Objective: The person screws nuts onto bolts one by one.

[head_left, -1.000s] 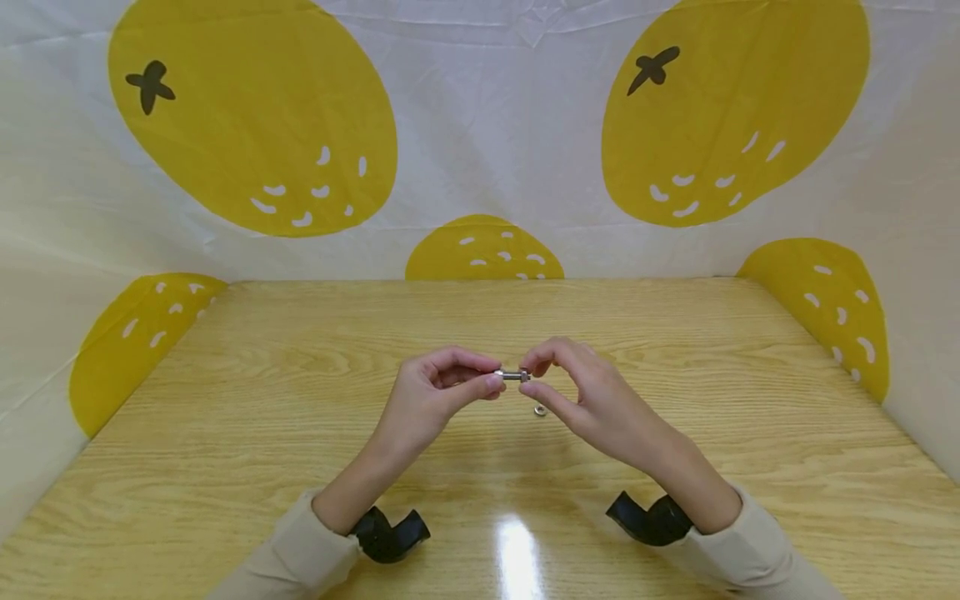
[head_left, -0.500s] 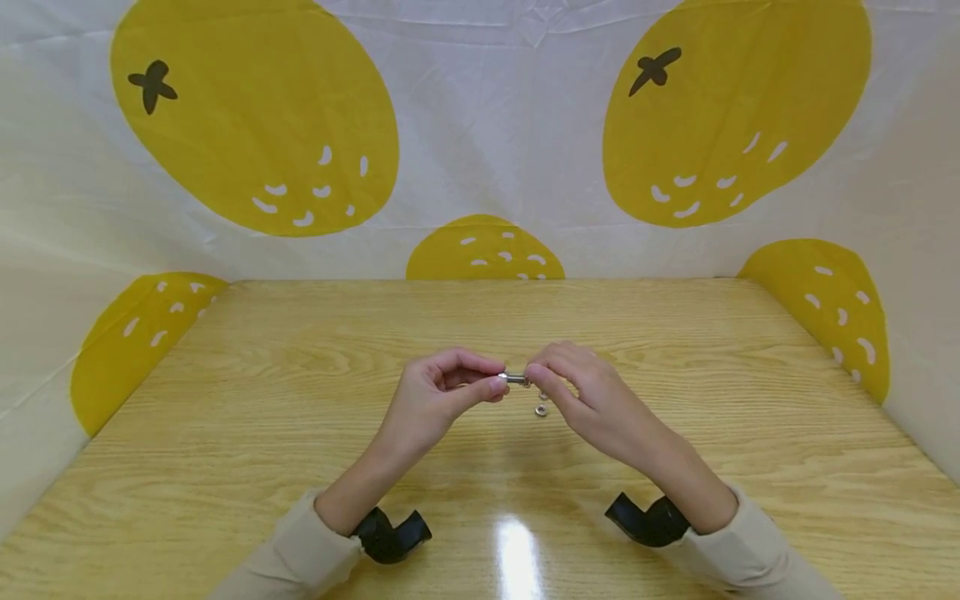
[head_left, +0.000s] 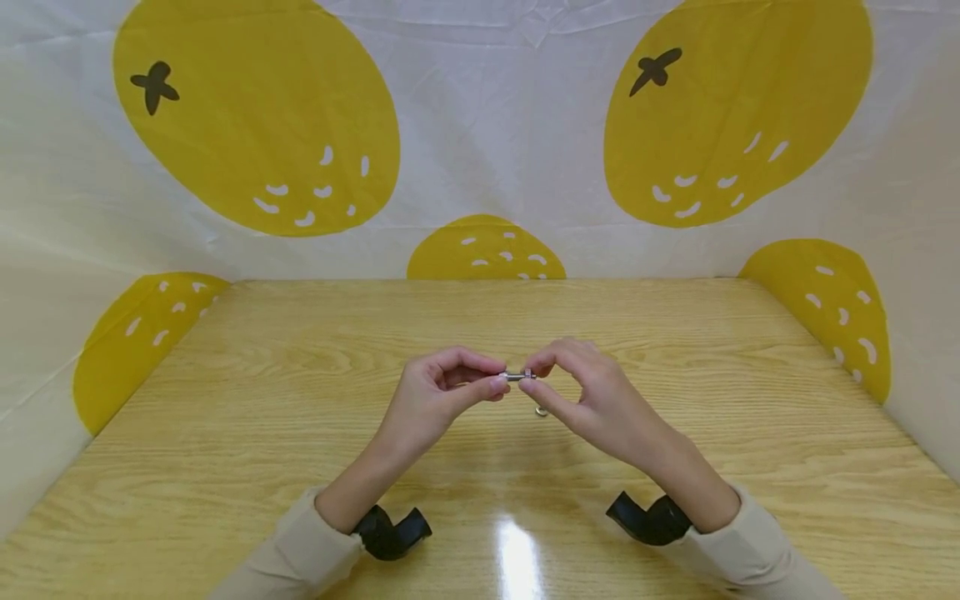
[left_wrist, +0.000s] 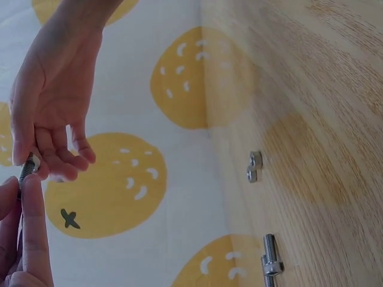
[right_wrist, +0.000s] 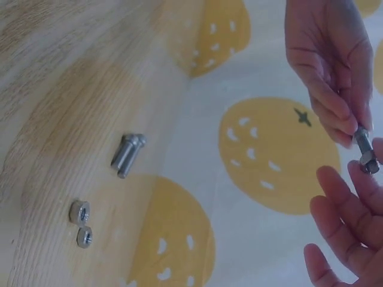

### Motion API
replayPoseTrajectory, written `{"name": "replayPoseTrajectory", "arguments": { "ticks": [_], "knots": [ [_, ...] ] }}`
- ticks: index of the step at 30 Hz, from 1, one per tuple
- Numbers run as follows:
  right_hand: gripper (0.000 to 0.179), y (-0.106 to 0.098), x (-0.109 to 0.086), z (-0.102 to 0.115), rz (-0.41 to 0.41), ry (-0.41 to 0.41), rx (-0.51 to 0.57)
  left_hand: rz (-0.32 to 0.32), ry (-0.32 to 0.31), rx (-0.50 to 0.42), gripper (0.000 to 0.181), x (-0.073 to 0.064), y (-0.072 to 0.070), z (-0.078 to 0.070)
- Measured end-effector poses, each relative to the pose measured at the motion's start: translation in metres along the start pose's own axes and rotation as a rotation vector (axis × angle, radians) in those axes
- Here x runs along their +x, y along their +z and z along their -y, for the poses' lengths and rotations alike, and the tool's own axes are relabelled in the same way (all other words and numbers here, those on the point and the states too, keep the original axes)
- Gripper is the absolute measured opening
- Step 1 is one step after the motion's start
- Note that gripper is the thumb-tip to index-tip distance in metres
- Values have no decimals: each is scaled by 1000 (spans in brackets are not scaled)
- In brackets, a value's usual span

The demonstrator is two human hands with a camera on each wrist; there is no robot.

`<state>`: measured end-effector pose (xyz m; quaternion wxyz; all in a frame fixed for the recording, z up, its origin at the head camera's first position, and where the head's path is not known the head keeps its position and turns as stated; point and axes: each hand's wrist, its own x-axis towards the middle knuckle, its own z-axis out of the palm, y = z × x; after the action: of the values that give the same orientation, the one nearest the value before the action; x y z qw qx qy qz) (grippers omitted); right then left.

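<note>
My left hand (head_left: 438,387) pinches the head end of a metal bolt (head_left: 513,377) between thumb and fingertips, holding it level above the table. A hex nut (head_left: 528,375) sits around the bolt's shank near its free end; the right wrist view also shows this nut (right_wrist: 367,158), with the bolt tip sticking out past it. My right hand (head_left: 588,392) has thumb and index finger at the nut from either side. Its other fingers (right_wrist: 341,221) are spread loosely.
Two loose nuts (right_wrist: 81,221) lie close together on the wooden table (head_left: 300,467). A pair of bolts (right_wrist: 127,156) lies side by side near them, out of sight in the head view. Patterned cloth (head_left: 495,125) walls off the back and sides.
Half a second ago my right thumb and fingers were rolled together over the bolt's end; now they stand farther apart around the nut. The left hand keeps its grip, almost unmoved.
</note>
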<state>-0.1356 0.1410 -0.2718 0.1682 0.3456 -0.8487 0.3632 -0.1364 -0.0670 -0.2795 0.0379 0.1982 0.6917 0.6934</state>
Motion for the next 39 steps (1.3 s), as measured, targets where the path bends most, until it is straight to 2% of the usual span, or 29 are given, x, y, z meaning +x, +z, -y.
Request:
{"name": "replayPoseTrajectory", "arguments": {
  "ticks": [5,10,13,17,18,22,25,27,35,39],
  "knots": [
    [2,1,0,-1,7,17,-8,10,7,2,21,0,0,0],
    [19,2,2,-2,22,28,-12,17,17,2,20,-1,2,0],
    [28,1,2,-3,39,66,-11,20,15,12,21,-1,3,0],
    [16,-2,1,-1,73,117,-20,5,5,34,20,-1,2,0],
    [14,-2,1,-1,81,119,-19,0,-1,37,19,-1,1,0],
    [27,-2,1,1,89,69,-14,-15,-20,45,19,-1,-1,0],
    [24,-2,1,1,71,9,-13,-15,-24,43,19,0,-1,1],
    [21,-1,0,1,64,-3,-14,-15,-23,41,19,0,-1,0],
    [5,-1,0,2,99,74,-10,0,10,5,20,-1,0,-1],
    [19,0,1,1,101,80,-25,12,23,-11,21,-1,2,0]
  ]
}}
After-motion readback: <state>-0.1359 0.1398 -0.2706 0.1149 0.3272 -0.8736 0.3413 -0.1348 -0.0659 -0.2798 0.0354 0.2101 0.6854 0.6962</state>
